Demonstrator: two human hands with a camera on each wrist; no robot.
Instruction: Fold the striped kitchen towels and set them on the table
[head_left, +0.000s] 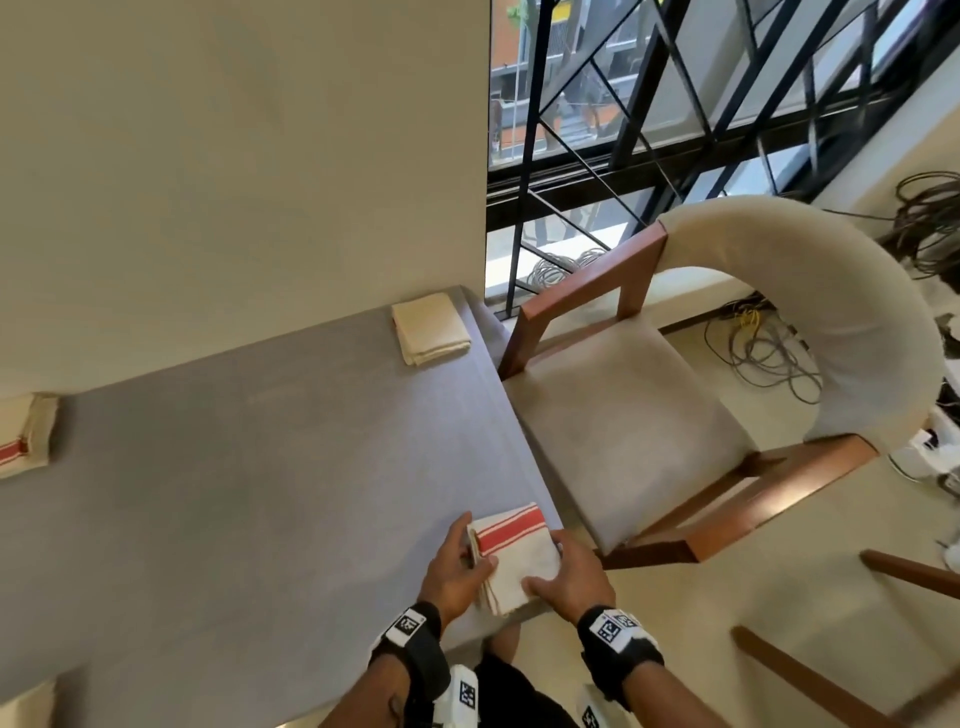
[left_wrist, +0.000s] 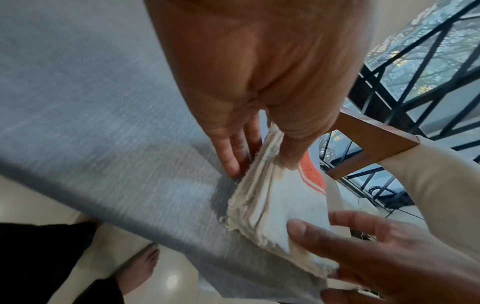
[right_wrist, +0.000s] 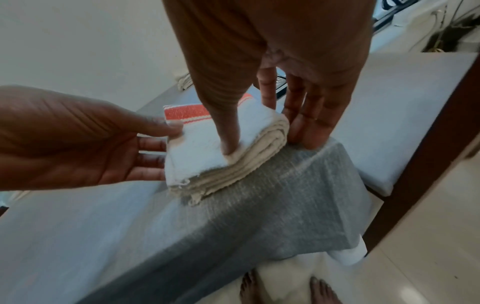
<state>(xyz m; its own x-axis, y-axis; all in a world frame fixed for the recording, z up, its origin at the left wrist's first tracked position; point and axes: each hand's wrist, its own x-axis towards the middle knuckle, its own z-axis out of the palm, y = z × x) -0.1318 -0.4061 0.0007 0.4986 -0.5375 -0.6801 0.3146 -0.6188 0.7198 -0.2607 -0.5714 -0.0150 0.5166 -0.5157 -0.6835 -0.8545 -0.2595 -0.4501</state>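
A folded striped towel (head_left: 514, 556) lies at the near right corner of the grey worktop (head_left: 260, 467), its red stripe facing up on the far side. The left hand (head_left: 457, 566) holds the towel's left edge: the thumb lies on top while the fingers reach under or alongside the stacked layers, whose frayed edges show in the left wrist view. The right hand (head_left: 571, 577) holds the near right corner, thumb pressing down on the cloth and fingers extended down beside the folded edge, against the worktop's corner. Whether those fingers slip under the towel cannot be told, since the cloth hides their tips.

A second folded towel (head_left: 431, 328) sits at the far right corner of the worktop, close to the wall; no stripe shows on it. A third towel (head_left: 23, 436) with a red stripe is cut off by the left edge of the head view. A pale scrap at the lower left corner is too cropped to identify. An upholstered chair (head_left: 675, 395) stands just beside the worktop, and tangled cables (head_left: 763, 353) lie on the floor behind it.
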